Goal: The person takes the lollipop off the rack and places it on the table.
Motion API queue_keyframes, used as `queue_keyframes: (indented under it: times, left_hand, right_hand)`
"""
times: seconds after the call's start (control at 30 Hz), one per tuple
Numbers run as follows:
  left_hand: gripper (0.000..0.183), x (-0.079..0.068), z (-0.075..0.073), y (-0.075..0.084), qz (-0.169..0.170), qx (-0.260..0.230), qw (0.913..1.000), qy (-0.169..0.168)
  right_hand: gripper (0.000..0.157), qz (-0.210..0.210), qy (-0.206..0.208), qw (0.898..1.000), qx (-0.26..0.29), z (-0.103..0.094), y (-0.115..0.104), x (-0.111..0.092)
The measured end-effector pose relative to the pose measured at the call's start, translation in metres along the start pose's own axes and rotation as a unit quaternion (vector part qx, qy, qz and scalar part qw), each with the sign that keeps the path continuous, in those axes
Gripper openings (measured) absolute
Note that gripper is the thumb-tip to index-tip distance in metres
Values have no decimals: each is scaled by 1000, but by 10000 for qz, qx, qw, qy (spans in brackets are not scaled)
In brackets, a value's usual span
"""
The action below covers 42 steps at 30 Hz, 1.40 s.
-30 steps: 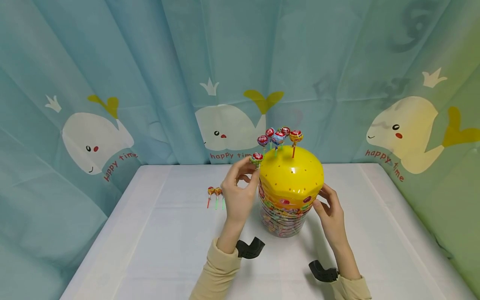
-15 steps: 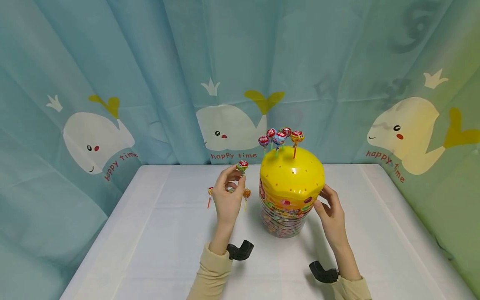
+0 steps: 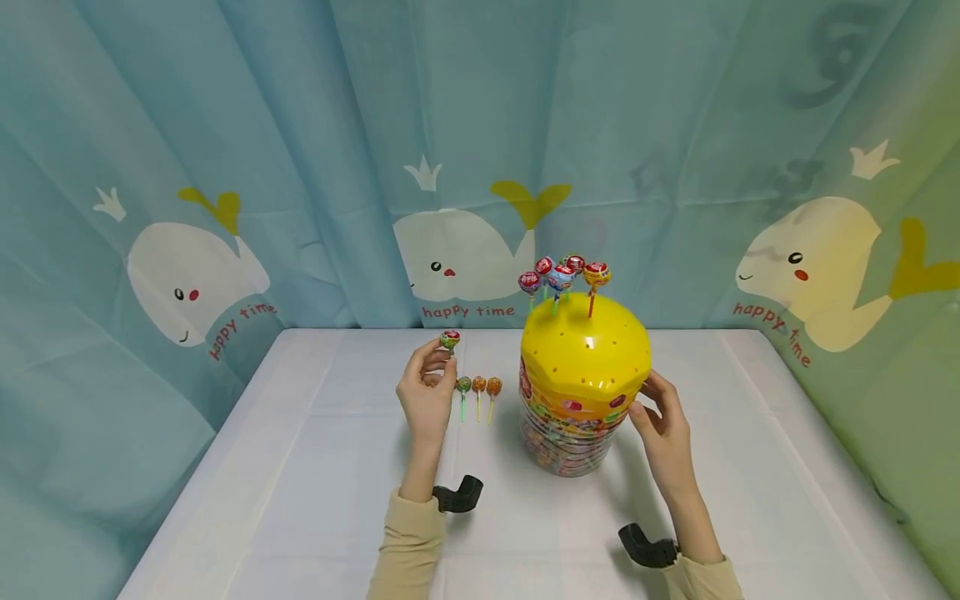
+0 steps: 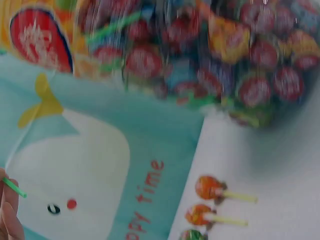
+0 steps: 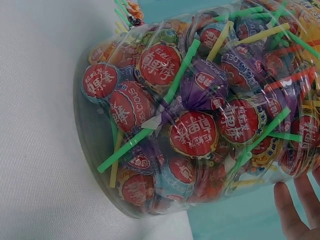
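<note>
Between thumb and fingers, my left hand (image 3: 426, 400) pinches a green-wrapped lollipop (image 3: 450, 339), raised left of the jar. Its green stick (image 4: 14, 187) pokes out below the fingers in the left wrist view. A clear jar (image 3: 566, 454) full of wrapped lollipops stands upright under a yellow lid (image 3: 585, 350) dotted with small holes. Several lollipops stand stick-down in the lid's far part, among them an orange one (image 3: 597, 274) and a blue one (image 3: 560, 277). My right hand (image 3: 666, 433) touches the jar's right side just below the lid, fingers (image 5: 287, 210) extended.
On the white table (image 3: 322, 500), a row of lollipops lies behind the left hand and to its right, including a green one (image 3: 463, 384) and an orange one (image 3: 494, 387). A blue curtain (image 3: 315, 167) with printed whales hangs behind the table.
My left hand has carried the green lollipop leftward, away from the lid's left edge to over the row on the table. The right hand stays at the jar.
</note>
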State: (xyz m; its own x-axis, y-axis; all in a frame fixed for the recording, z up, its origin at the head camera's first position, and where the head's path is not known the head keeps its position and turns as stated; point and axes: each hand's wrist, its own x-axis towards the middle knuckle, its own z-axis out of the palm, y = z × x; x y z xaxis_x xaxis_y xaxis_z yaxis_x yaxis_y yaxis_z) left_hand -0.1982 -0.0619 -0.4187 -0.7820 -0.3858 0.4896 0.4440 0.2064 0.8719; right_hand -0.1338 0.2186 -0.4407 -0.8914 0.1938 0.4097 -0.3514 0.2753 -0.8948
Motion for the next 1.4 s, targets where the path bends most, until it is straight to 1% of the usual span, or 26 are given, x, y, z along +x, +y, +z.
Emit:
queue_keyframes:
  times: [0.2, 0.33, 0.43, 0.5, 0.57, 0.6, 0.67, 0.73, 0.77, 0.83, 0.93, 1.07, 1.23, 1.4]
  left_hand:
    - [28, 6, -13, -12, -262, -35, 9988, 404]
    - [28, 10, -22, -20, -393, 154, 9976, 544]
    - [27, 10, -28, -10, -443, 280, 9969, 582]
    - [26, 10, -31, -2, -546, 364, 9961, 596]
    - [27, 11, -32, -4, -647, 407, 9951, 621]
    - [27, 11, -33, -9, -697, 402, 9947, 641]
    - [28, 13, -34, -25, -825, 376, 9935, 682]
    - [29, 15, -36, -41, -881, 331, 9928, 735]
    - [29, 16, -37, -45, -895, 302, 9926, 766]
    - [29, 17, -38, -50, -927, 263, 9921, 805]
    - [28, 18, -41, -54, -959, 344, 9912, 846]
    - [26, 19, -45, -61, -1158, 616, 9881, 809]
    - [25, 20, -49, -74, -1569, 984, 9809, 586]
    - [24, 20, -52, -87, -1719, 1439, 9739, 365]
  right_hand:
    - [48, 66, 20, 10000, 6, 0, -1, 0]
    - [48, 63, 23, 10000, 17, 0, -2, 0]
    - [48, 43, 8, 10000, 54, 0, -2, 0]
    - [49, 36, 3, 10000, 81, 0, -1, 0]
    - [48, 22, 1, 10000, 87, 0, 0, 0]
    - [49, 14, -4, 10000, 98, 0, -1, 0]
    - [48, -1, -4, 10000, 95, 0, 0, 0]
    - [48, -1, -6, 9999, 107, 0, 0, 0]
    - [48, 10, -6, 9999, 115, -1, 0, 0]
    - [48, 20, -7, 9999, 113, -1, 1, 0]
    - [48, 43, 2, 9999, 112, 0, 1, 0]
    - [48, 86, 24, 9999, 85, 0, 1, 1]
    - [48, 114, 20, 9999, 84, 0, 1, 0]
    - [48, 168, 23, 9998, 127, 0, -1, 0]
